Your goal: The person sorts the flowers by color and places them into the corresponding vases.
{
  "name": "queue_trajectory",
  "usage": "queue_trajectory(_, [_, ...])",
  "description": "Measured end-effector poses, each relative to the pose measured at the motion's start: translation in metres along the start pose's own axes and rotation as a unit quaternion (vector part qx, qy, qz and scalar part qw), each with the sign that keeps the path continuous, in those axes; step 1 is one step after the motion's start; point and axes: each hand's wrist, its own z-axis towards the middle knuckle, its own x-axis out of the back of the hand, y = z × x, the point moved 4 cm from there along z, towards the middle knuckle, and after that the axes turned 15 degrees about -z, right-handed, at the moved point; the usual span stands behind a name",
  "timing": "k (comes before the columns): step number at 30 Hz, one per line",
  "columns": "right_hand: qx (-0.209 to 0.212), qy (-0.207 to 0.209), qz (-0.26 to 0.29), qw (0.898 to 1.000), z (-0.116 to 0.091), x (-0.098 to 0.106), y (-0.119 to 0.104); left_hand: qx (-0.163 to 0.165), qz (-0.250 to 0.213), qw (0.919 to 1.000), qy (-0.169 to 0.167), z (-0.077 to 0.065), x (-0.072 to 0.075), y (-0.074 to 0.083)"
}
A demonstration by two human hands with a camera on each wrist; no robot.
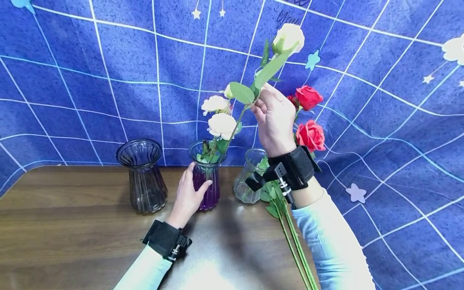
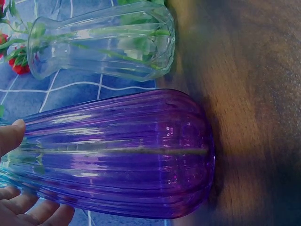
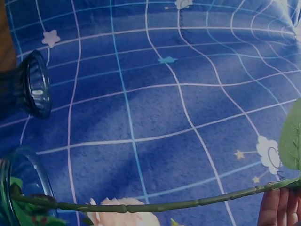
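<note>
My left hand [image 1: 188, 191] holds the purple ribbed glass vase [image 1: 211, 189] just below its flared rim, thumb on one side and fingers on the other. Two pale roses [image 1: 222, 125] and some leaves stand out of that vase. A stem [image 2: 141, 151] shows through its purple wall, down to the base. Raised above the vase, my right hand [image 1: 277, 117] pinches a white rose [image 1: 288, 38] by its stem, near the leaves. In the right wrist view, this green stem [image 3: 164, 205] slants into the mouth of the vase.
A dark grey glass vase [image 1: 145, 181] stands at the left on the wooden table [image 1: 72, 225]. At the right is a clear glass vase [image 1: 246, 189], with red roses [image 1: 310, 135] and long green stems [image 1: 295, 241] beside it. Behind hangs a blue gridded cloth [image 1: 123, 80].
</note>
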Motion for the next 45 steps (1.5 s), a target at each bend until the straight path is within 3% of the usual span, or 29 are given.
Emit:
queue_trajectory(9, [0.006,0.006,0.013,1.000,0.005,-0.014,0.018,-0.013,-0.002,0.9999,0.002,-0.001,-0.002,-0.003])
queue_trajectory(22, [0.009,-0.005,-0.057,0.998,-0.001,-0.022,0.052,-0.025,0.002,0.9997,0.003,0.000,-0.002,0.000])
queue_trajectory(35, [-0.029,-0.021,-0.209,0.977,-0.007,-0.022,0.085,-0.023,0.006,0.9997,0.002,0.001,0.000,0.001])
queue_trajectory(45, [-0.048,-0.055,-0.237,0.969,-0.010,-0.020,0.110,0.004,0.013,0.9999,-0.003,0.000,0.000,-0.003])
